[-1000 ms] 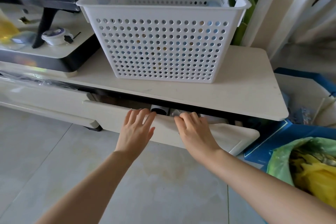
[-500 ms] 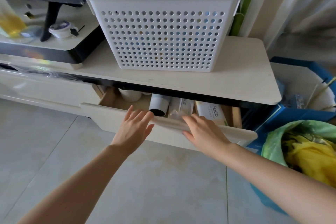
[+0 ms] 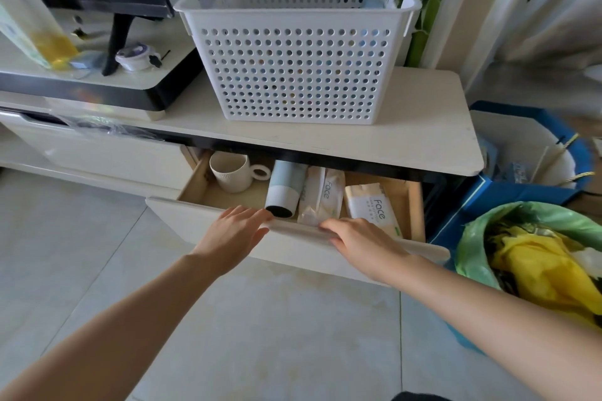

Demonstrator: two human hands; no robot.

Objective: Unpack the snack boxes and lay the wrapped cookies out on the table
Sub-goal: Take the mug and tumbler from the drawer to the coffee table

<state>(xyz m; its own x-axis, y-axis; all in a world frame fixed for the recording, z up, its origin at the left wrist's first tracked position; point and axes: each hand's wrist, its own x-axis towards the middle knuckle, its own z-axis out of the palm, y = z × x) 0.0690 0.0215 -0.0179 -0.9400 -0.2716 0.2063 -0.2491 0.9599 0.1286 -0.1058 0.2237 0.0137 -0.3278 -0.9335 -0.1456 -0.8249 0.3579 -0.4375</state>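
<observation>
A cream drawer of the low TV cabinet stands pulled out. My left hand holds the top edge of its front, fingers over the rim and thumb on the face. My right hand grips the same edge further right, fingers curled over it. Inside lie a white mug, a pale blue and white cylinder and two tissue packs marked "Face". A white perforated basket stands on the cabinet top; what it holds shows only as coloured spots through the holes. No snack box or wrapped cookie is plainly visible.
The cabinet top overhangs the back of the drawer. A blue paper bag and a green bag of yellow rubbish sit on the floor at the right. A TV stand leg, a bottle and a small tub are at the left.
Both hands have drawn the drawer out toward me from nearly closed, uncovering the mug, the cylinder and the tissue packs.
</observation>
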